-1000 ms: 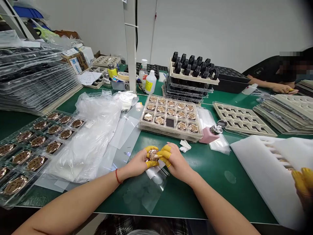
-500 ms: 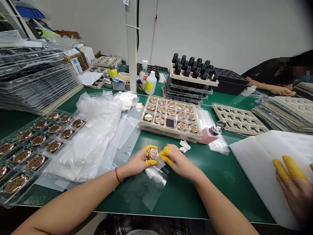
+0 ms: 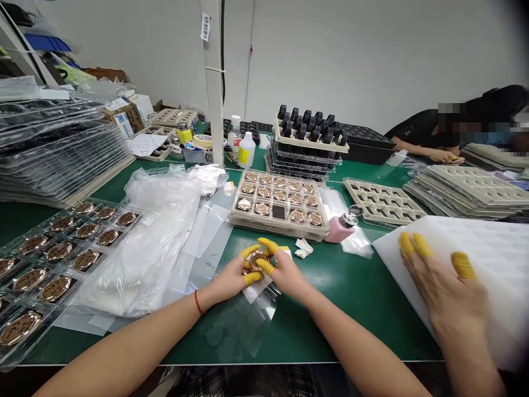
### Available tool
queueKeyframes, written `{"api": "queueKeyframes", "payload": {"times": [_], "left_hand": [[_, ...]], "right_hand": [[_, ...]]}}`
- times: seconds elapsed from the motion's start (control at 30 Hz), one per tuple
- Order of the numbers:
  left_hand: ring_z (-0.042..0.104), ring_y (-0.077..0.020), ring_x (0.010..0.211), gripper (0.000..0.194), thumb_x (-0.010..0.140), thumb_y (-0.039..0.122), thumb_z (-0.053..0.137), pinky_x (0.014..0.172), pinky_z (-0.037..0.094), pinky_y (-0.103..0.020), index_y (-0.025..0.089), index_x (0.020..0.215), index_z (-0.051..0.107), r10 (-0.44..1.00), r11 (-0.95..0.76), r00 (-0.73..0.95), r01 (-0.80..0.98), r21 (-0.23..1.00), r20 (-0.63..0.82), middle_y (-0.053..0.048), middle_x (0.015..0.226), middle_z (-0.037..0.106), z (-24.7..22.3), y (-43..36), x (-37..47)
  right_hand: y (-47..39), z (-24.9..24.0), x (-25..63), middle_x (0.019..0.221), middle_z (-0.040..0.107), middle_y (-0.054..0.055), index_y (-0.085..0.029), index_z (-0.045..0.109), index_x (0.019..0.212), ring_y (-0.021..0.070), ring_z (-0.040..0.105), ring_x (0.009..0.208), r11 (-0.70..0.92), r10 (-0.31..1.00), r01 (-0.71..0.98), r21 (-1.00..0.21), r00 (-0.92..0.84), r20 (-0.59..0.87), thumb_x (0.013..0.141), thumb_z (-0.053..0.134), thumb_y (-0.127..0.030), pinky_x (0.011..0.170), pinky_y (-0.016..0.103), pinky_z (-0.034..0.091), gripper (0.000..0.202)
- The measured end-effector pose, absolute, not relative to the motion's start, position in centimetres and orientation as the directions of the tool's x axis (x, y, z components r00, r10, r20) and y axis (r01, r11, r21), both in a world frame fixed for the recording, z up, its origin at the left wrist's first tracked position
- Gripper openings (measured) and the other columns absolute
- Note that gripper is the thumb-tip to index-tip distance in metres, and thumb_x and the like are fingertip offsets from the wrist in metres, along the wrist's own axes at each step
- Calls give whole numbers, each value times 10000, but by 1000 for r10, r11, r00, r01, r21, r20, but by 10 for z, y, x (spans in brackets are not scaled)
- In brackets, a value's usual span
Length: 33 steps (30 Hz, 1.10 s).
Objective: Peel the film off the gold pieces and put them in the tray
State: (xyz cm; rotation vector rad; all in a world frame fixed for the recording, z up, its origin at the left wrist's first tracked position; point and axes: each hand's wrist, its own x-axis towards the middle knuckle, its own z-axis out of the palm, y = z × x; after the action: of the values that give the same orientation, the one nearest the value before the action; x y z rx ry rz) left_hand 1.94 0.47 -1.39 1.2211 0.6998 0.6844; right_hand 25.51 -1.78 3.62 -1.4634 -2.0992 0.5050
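Both my hands meet over the near middle of the table, with yellow covers on some fingertips. My left hand [image 3: 235, 274] is closed around the edge of a round rose-gold watch case [image 3: 259, 260]. The fingers of my right hand [image 3: 281, 270] also close on the case, across its face and far side, partly hiding it. A white piece of cloth or paper [image 3: 253, 293] shows just below my hands. Beneath lies a clear film sheet [image 3: 243, 325]. Beyond my hands, a tray [image 3: 285, 226] holds several similar cases, and one pocket shows only dark foam.
At left are a clear tray [image 3: 68, 298] of watch cases and plastic bags [image 3: 144, 253]. A pink pump bottle [image 3: 341, 229] stands beside a crumpled wipe [image 3: 303, 248]. Another person's hand [image 3: 450, 298] rests on white foam [image 3: 491, 248] at right. Watches [image 3: 309, 129] stand on stacked trays behind.
My right hand has moved from beside the watch case onto it, now covering part of its face. The other person's hand has slid left across the foam. The view has shifted slightly.
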Motion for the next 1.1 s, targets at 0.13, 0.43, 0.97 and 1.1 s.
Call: {"api": "queueKeyframes", "payload": {"times": [0.13, 0.43, 0.97, 1.1], "left_hand": [[633, -204, 825, 661, 754, 327, 657, 823, 456, -364, 169, 1329, 370, 804, 181, 576, 0, 983, -149, -48, 793, 666, -19, 5, 16], [638, -183, 817, 384, 811, 318, 563, 808, 477, -347, 159, 1159, 533, 836, 46, 548, -17, 999, -29, -42, 792, 656, -23, 2, 15], [618, -173, 836, 786, 740, 244, 675, 809, 496, -364, 256, 1370, 207, 871, 83, 489, -240, 967, 47, -55, 1001, 600, -16, 5, 15], [581, -199, 964, 587, 729, 225, 681, 837, 492, -351, 241, 1244, 398, 834, 143, 552, -256, 956, 23, -84, 1154, 541, -10, -3, 17]], "right_hand": [[-34, 85, 337, 1039, 598, 0, -266, 554, 1142, 261, 503, 1058, 375, 909, 712, -594, -158, 385, 952, 322, -412, 828, 446, 431, 333], [78, 77, 214, 1155, 540, 115, -167, 576, 1104, 250, 507, 1055, 264, 910, 886, -380, -99, 401, 889, 534, -344, 904, 439, 419, 282], [2, 38, 452, 772, 531, 27, -240, 565, 899, 209, 539, 855, 349, 937, 711, -611, -281, 207, 920, 162, -513, 721, 390, 437, 487], [-6, 66, 412, 820, 585, -10, -269, 596, 927, 188, 555, 855, 234, 967, 735, -636, -106, 233, 938, 294, -478, 740, 342, 475, 368]]}}
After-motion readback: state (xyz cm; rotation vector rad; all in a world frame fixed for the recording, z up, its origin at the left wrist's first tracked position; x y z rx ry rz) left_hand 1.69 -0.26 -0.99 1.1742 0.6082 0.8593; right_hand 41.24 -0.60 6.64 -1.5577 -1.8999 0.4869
